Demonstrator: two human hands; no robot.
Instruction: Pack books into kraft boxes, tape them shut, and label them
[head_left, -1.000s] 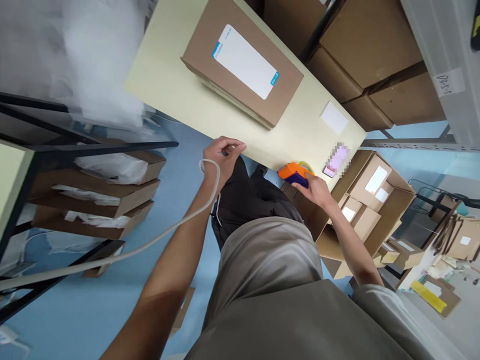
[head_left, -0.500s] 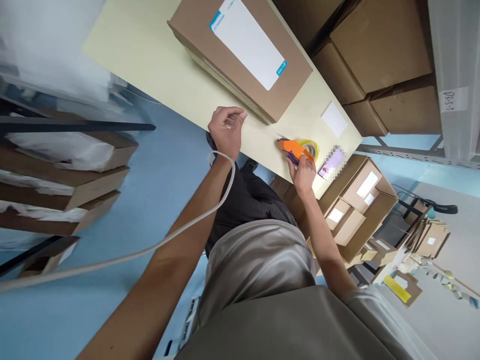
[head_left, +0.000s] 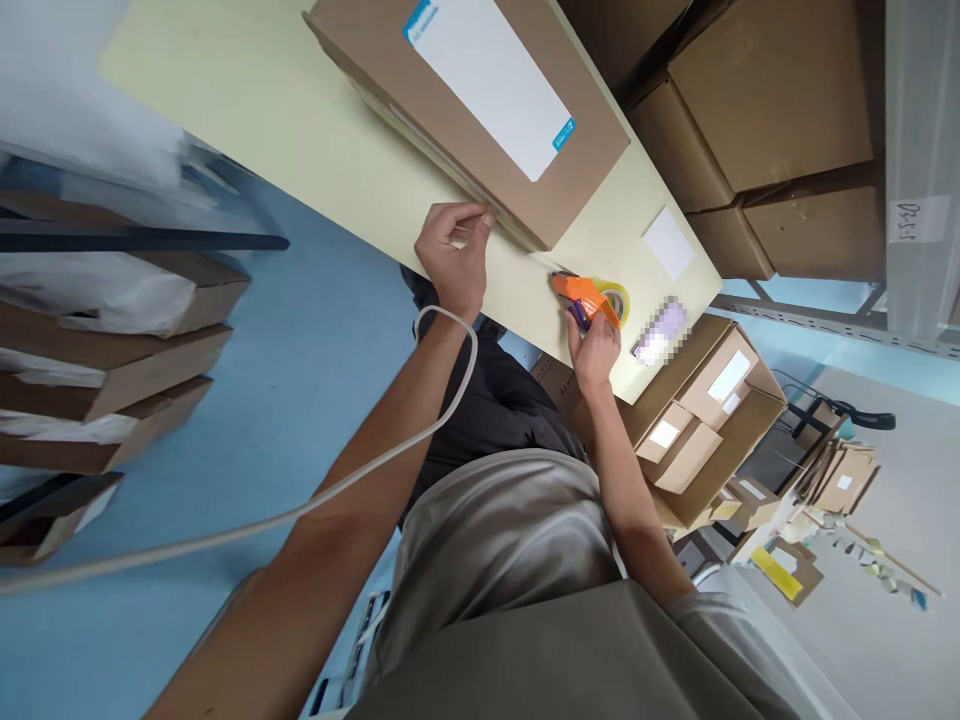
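Note:
A closed cardboard box (head_left: 592,165) with a large white label (head_left: 499,85) lies on the pale yellow table (head_left: 247,110). Beside its lower long edge is my left hand (head_left: 454,255), thumb and forefinger pinched together by the box corner. Whatever the fingertips may hold is too small to make out. My right hand (head_left: 595,350) grips an orange tape dispenser (head_left: 576,292) just off the box's near end. A yellow tape roll (head_left: 616,300) sits on the dispenser. A pale cable (head_left: 375,465) loops around my left wrist.
A white paper (head_left: 668,242) and a blurred-out phone (head_left: 660,330) lie to the right on the table. An open carton (head_left: 694,440) stands below the table's right end. Cardboard boxes (head_left: 780,90) fill a shelf behind. Trays with white bags (head_left: 150,355) are racked at left.
My right hand and the tape dispenser have moved slightly left, nearer the box. My left fingertips are now closer to the box's edge. The view has shifted a little.

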